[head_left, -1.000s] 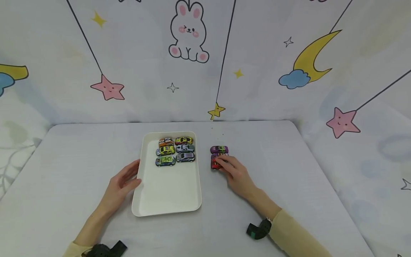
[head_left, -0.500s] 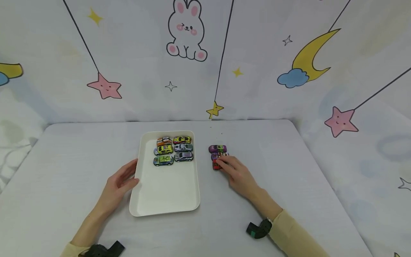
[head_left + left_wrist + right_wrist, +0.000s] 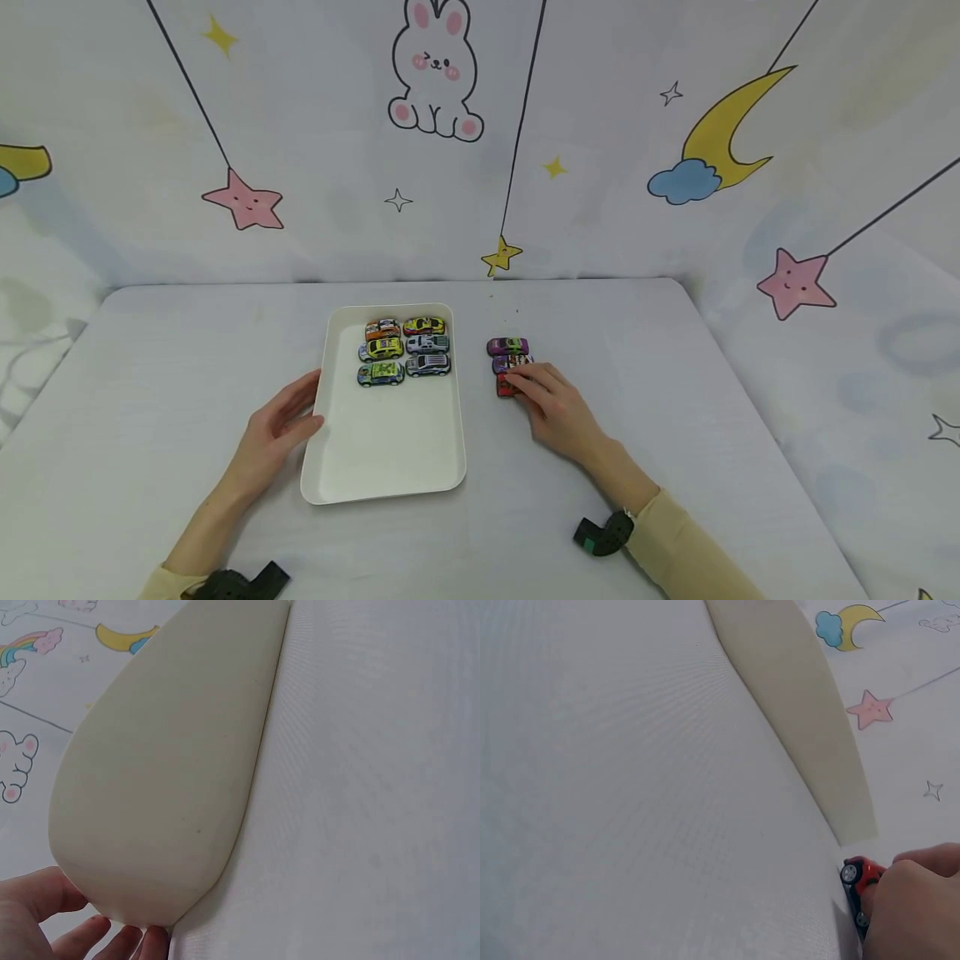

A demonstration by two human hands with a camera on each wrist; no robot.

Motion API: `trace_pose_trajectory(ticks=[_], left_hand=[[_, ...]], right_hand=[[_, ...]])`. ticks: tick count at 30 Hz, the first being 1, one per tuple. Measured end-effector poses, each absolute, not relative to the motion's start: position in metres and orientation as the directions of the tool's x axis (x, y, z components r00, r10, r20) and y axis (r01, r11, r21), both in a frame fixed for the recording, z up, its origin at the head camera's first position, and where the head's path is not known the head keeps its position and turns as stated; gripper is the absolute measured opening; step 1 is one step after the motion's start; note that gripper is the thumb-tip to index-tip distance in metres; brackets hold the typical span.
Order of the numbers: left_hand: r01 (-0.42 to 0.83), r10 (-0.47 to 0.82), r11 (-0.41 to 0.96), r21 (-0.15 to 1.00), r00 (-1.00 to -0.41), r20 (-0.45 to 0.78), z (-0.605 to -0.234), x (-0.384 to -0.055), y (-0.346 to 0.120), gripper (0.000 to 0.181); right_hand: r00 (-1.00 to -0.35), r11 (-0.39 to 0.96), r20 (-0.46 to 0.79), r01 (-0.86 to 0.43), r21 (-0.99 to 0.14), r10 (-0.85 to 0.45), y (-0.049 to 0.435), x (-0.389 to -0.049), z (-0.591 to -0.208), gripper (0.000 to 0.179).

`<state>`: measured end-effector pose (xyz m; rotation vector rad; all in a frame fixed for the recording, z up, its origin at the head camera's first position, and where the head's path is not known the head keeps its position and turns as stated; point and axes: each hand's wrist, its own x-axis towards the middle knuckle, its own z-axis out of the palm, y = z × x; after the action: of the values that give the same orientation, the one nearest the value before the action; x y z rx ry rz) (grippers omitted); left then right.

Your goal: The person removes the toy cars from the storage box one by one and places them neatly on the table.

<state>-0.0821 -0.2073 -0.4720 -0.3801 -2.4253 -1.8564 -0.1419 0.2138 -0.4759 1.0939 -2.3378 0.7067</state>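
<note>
In the head view a white tray point(image 3: 382, 450) lies left of centre, holding several toy cars in two columns at its far end. My left hand point(image 3: 266, 433) rests against the tray's left side; in the left wrist view its fingertips touch the tray's outer wall point(image 3: 165, 765). My right hand point(image 3: 561, 417) pinches a red toy car point(image 3: 503, 384) on the table, partly hidden by the fingers. The car's wheels point(image 3: 850, 873) show in the right wrist view. Just beyond it sit a purple patterned car point(image 3: 504, 364) and a purple-green car point(image 3: 507, 346).
A white cloth covers the table point(image 3: 652, 358). Behind it hangs a pale backdrop point(image 3: 330, 125) printed with a rabbit, stars and a moon. Dark wrist cameras are strapped at both sleeves point(image 3: 682, 542).
The red car and the purple patterned car have shifted slightly right relative to the purple-green car. The head view has moved a little. My left hand stays at the tray.
</note>
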Motion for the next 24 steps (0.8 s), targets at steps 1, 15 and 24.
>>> trace_pose_trajectory(ticks=[1,15,24], left_hand=[[0.233,0.156,0.242,0.942,-0.967,0.200,-0.4718,-0.0821,-0.2072,0.056],[0.239,0.155,0.245,0.940,-0.966,0.205,-0.4709,-0.0818,-0.2070,0.057],[0.241,0.153,0.246,0.939,-0.966,0.208,-0.4715,-0.0824,-0.2073,0.056]], right_hand=[[-0.578,0.549,0.598,-0.795,-0.259,-0.555,0.2138,-0.1421,-0.4760,0.034],[-0.576,0.533,0.619,-0.797,-0.282,-0.534,0.2128,-0.1445,-0.4769,0.027],[-0.582,0.539,0.617,-0.792,-0.285,-0.530,0.2126,-0.1441,-0.4761,0.027]])
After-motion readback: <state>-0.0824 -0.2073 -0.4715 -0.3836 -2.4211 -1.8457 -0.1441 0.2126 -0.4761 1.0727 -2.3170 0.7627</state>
